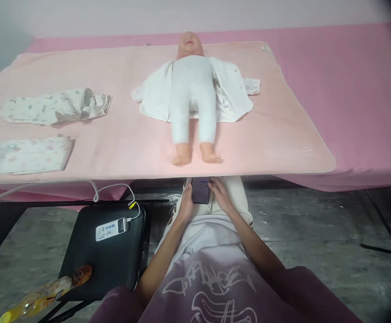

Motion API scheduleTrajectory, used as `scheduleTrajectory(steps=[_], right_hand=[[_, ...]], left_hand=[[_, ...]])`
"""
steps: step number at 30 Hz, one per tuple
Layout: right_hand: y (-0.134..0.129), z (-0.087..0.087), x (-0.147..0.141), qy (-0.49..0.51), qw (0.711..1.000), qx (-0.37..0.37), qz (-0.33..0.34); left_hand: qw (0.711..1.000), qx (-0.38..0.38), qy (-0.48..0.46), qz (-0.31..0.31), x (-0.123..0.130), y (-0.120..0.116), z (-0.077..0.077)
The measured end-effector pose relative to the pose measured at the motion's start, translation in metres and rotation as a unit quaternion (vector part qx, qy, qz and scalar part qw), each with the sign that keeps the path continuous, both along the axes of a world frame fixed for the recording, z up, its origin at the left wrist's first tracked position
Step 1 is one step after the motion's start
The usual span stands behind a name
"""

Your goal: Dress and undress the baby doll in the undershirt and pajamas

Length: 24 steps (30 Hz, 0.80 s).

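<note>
Low over my lap, just under the table's near edge, a dark smartphone (pixel 200 192) is held between my two hands. My left hand (pixel 186 201) grips its left side, and my right hand (pixel 221 194) holds its right side with the fingers along the edge. On the table in front lies a baby doll (pixel 193 83) on its back, feet toward me, with a white cloth body. A white baby jacket (pixel 234 89) is spread open beneath the doll, its sleeves out to both sides.
A pink blanket (pixel 269 134) covers much of the table. Folded patterned baby clothes (pixel 43 107) and a flat folded cloth (pixel 30 154) lie at left. Below, a black stool (pixel 104 264) carries a white power bank (pixel 112 229) with a cable and a drink bottle (pixel 43 296).
</note>
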State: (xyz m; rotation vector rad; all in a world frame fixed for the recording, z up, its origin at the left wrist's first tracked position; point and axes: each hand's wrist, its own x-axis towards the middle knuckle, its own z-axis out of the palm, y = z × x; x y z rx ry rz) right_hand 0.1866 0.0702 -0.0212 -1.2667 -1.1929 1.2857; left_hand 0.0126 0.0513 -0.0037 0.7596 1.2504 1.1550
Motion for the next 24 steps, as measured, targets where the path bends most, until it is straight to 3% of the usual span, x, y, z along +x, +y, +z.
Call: scheduleTrajectory(steps=[3,6,13,19,24], right_hand=[[0.001,-0.001,-0.005,-0.042,0.999,0.003,-0.003],[0.003,0.0,-0.008,-0.138,0.99,0.014,0.003],[0.022,-0.003,-0.001,-0.394,0.915,0.073,0.036],[0.031,-0.009,0.002,-0.416,0.905,0.057,0.069],[0.033,-0.009,0.003,-0.406,0.911,0.037,0.061]], left_hand=[[0.99,0.035,0.133,0.016,-0.006,0.003,0.002],[0.984,0.043,0.173,-0.001,-0.015,0.01,0.003],[0.972,0.044,0.23,-0.029,-0.035,0.031,-0.008],[0.967,0.085,0.238,-0.025,-0.036,0.032,-0.016],[0.973,0.077,0.216,-0.02,-0.035,0.03,-0.021]])
